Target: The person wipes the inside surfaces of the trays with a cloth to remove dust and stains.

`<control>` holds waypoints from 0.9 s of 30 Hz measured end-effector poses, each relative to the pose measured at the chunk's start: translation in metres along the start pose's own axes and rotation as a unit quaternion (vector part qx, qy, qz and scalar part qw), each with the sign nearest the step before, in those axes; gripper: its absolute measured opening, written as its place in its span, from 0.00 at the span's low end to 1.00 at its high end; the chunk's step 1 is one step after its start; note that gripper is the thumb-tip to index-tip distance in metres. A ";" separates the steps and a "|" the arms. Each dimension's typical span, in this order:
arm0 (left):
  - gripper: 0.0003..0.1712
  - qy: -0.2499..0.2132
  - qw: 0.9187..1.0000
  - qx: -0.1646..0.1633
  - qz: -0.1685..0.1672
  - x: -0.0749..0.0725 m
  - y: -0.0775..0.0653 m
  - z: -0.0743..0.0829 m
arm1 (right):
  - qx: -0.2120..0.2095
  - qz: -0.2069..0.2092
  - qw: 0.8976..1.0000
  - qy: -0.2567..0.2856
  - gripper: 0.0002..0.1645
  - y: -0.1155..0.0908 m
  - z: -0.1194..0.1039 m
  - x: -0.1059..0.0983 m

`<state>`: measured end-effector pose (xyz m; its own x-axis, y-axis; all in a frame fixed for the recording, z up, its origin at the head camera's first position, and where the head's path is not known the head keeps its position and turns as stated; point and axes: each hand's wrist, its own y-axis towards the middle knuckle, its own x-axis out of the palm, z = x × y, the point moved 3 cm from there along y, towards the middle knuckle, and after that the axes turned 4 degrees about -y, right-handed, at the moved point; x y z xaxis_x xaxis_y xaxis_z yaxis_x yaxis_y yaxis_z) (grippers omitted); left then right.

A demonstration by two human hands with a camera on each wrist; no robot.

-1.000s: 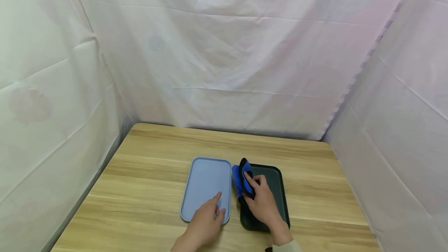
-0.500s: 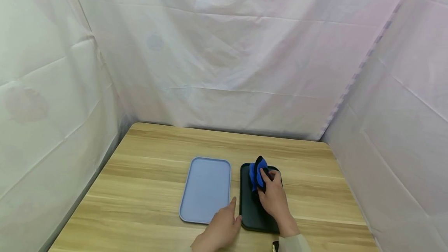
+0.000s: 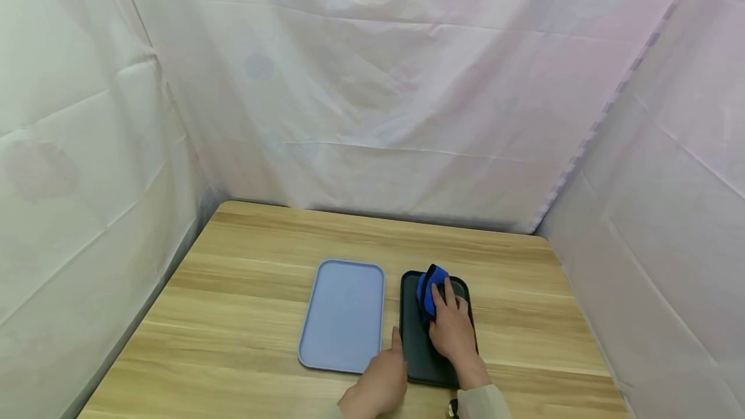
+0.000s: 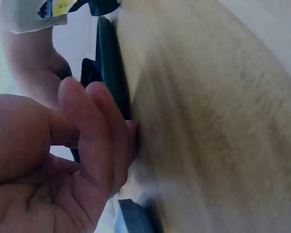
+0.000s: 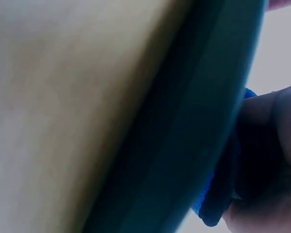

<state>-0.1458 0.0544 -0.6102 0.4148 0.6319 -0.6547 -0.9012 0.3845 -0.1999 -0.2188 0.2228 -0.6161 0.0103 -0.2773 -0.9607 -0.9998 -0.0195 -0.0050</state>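
Note:
A folded blue cloth (image 3: 427, 295) with black edging lies against the upper part of a dark green tray (image 3: 420, 361). My right hand (image 3: 453, 330) holds the cloth from above, two fingers stretched over it; in the right wrist view, thumb and fingers close around the cloth's dark part (image 5: 223, 189). Beside the tray's lower left edge is my left hand (image 3: 384, 377), its index finger extended along the rim. The left wrist view shows that hand's loosely bent fingers (image 4: 97, 141) right at the tray's side (image 4: 111, 68).
A light blue tray (image 3: 343, 315) lies left of the dark one, a narrow strip of table between them. Both rest on a wood-grain table (image 3: 233, 315). Pale cloth sheets (image 3: 372, 96) hang around its back and sides.
My right hand has carried the cloth rightward from the dark tray's left edge onto its upper part. My left hand has moved right, from the light blue tray to the dark tray's edge.

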 end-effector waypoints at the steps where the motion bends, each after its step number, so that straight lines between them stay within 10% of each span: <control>1: 0.40 0.001 1.000 -0.001 0.004 0.001 0.001 0.000 | 0.001 0.000 1.000 -0.002 0.46 -0.001 0.002 0.000; 27: 0.48 0.051 0.998 -0.024 0.018 0.022 0.017 -0.005 | -0.006 -0.038 0.999 0.004 0.45 -0.003 0.018 0.002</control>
<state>-0.1527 0.0712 -0.6316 0.3693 0.5716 -0.7327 -0.9213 0.3282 -0.2084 -0.2159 0.2393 -0.6233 0.0868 -0.2830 -0.9552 -0.9958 -0.0527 -0.0749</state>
